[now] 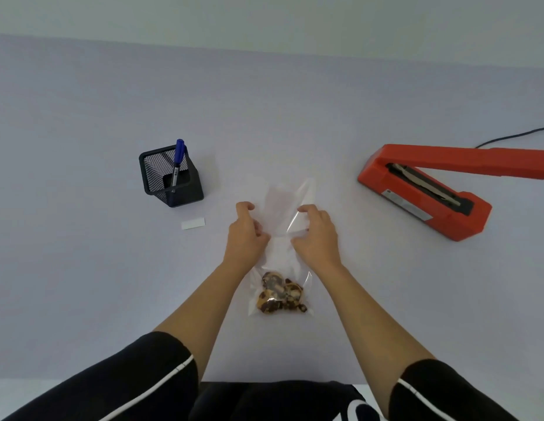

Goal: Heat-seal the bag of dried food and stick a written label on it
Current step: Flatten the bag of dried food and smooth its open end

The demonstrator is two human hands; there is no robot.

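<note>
A clear plastic bag (281,205) lies lengthwise on the pale table, its open end pointing away from me. Brown and yellow dried food (280,296) is bunched at its near end. My left hand (246,235) pinches the bag's left edge around mid-length. My right hand (316,235) pinches the right edge opposite it. A red heat sealer (416,192) stands at the right with its arm raised. A small white label (193,223) lies flat to the left of my left hand.
A black mesh pen holder (170,177) with a blue marker (178,161) stands behind the label. The sealer's black cable (514,136) runs off to the right edge. The table's near edge is just in front of my body.
</note>
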